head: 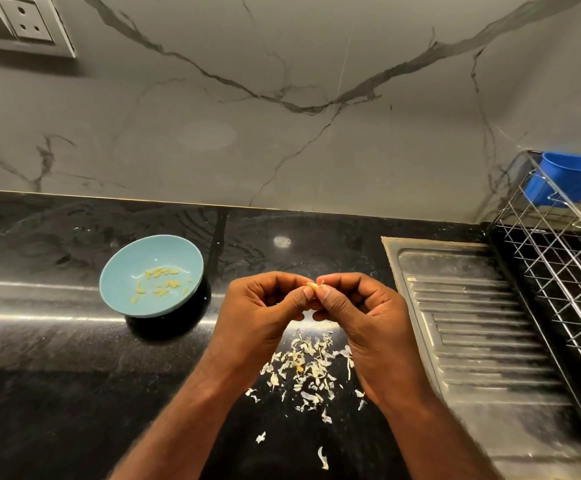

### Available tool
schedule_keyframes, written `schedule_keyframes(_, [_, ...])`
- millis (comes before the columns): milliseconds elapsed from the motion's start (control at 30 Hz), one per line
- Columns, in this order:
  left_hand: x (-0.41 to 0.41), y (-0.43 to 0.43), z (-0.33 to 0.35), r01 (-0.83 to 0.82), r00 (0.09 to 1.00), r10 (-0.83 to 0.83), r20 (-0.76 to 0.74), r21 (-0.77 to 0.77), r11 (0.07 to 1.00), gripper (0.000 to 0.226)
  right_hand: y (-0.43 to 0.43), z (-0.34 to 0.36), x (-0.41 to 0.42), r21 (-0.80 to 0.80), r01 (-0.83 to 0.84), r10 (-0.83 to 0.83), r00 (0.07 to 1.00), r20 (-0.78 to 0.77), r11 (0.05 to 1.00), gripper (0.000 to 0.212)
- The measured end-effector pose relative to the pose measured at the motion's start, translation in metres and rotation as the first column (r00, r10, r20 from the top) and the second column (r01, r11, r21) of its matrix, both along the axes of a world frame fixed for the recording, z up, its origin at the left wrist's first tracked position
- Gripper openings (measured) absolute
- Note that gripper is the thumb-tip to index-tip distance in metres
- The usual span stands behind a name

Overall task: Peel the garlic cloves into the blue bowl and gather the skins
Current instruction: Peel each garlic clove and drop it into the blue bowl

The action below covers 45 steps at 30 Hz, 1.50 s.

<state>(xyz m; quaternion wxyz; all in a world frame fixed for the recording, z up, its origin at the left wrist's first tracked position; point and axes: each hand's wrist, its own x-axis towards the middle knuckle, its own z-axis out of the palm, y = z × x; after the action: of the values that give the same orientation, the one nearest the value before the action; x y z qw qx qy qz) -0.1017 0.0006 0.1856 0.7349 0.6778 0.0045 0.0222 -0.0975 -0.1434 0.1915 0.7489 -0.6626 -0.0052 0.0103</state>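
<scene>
A small garlic clove is pinched between the fingertips of both hands above the black counter. My left hand and my right hand meet at it with thumbs and forefingers curled round it. The light blue bowl stands on the counter to the left of my hands and holds several peeled yellowish cloves. A loose scatter of pale garlic skins lies on the counter below and between my wrists.
A steel sink drainboard lies to the right, with a wire dish rack holding a blue plastic tub beyond it. A marble wall with a socket plate backs the counter.
</scene>
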Motion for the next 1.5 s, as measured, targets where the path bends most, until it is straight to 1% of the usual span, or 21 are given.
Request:
schedule_keyframes(67, [0.0, 0.001, 0.001, 0.018, 1.0, -0.018, 0.004, 0.008, 1.0, 0.012, -0.001, -0.001, 0.001, 0.013, -0.01, 0.01, 1.0, -0.001, 1.0, 0.007])
schedule_keyframes(167, [0.0, 0.002, 0.003, 0.026, 1.0, -0.026, 0.007, 0.008, 1.0, 0.017, -0.001, -0.002, 0.002, 0.011, -0.016, 0.016, 1.0, -0.01, 1.0, 0.007])
schedule_keyframes(300, [0.002, 0.002, 0.0, 0.007, 1.0, -0.007, -0.017, 0.018, 1.0, 0.008, 0.002, -0.006, 0.001, -0.05, -0.018, 0.017, 1.0, -0.008, 0.999, 0.005])
schedule_keyframes(433, [0.002, 0.001, -0.001, -0.013, 0.999, 0.015, -0.031, 0.043, 0.999, 0.002, 0.004, -0.01, -0.001, -0.072, -0.019, 0.018, 1.0, -0.019, 0.997, 0.006])
schedule_keyframes(700, [0.0, -0.004, 0.006, -0.026, 1.0, 0.027, -0.011, 0.062, 0.998, 0.006, 0.007, -0.014, -0.004, -0.085, -0.019, 0.016, 0.999, -0.034, 0.996, 0.008])
schedule_keyframes(833, [0.001, -0.005, 0.003, -0.04, 0.998, 0.041, -0.037, 0.042, 0.998, 0.009, 0.007, -0.013, -0.003, -0.016, -0.044, 0.043, 0.998, -0.045, 0.999, 0.026])
schedule_keyframes(967, [0.001, -0.004, -0.001, -0.021, 0.998, 0.022, -0.064, 0.014, 1.0, 0.009, 0.006, -0.013, -0.002, 0.1, -0.079, 0.09, 0.99, -0.111, 0.992, 0.032])
schedule_keyframes(1033, [0.0, -0.004, -0.002, -0.013, 0.998, 0.014, -0.069, 0.012, 1.0, 0.009, 0.005, -0.015, -0.002, 0.155, -0.092, 0.115, 0.983, -0.143, 0.984, 0.032])
schedule_keyframes(1133, [0.0, -0.003, -0.003, -0.004, 0.998, 0.005, -0.07, 0.02, 1.0, 0.01, 0.004, -0.016, -0.001, 0.198, -0.101, 0.137, 0.974, -0.178, 0.975, 0.028])
schedule_keyframes(1200, [0.001, -0.003, -0.003, -0.004, 0.997, 0.007, -0.073, 0.036, 0.999, 0.012, 0.004, -0.017, -0.001, 0.254, -0.09, 0.146, 0.966, -0.212, 0.963, 0.025])
schedule_keyframes(1300, [0.001, -0.002, -0.005, -0.015, 0.995, 0.027, -0.101, 0.12, 0.993, 0.016, 0.002, -0.018, 0.0, 0.334, -0.042, 0.133, 0.958, -0.254, 0.942, 0.019])
schedule_keyframes(1367, [0.0, 0.002, -0.008, 0.021, 0.992, 0.013, -0.122, 0.275, 0.961, 0.02, -0.001, -0.02, 0.001, 0.33, -0.019, 0.108, 0.961, -0.254, 0.944, 0.019])
schedule_keyframes(1433, [0.0, 0.006, -0.014, 0.063, 0.989, 0.002, -0.151, 0.426, 0.902, 0.022, -0.004, -0.021, 0.002, 0.312, -0.011, 0.093, 0.964, -0.249, 0.95, 0.02])
schedule_keyframes(1500, [0.0, 0.01, -0.017, 0.068, 0.983, 0.023, -0.181, 0.481, 0.874, 0.02, -0.005, -0.023, 0.002, 0.294, -0.011, 0.087, 0.965, -0.247, 0.956, 0.019])
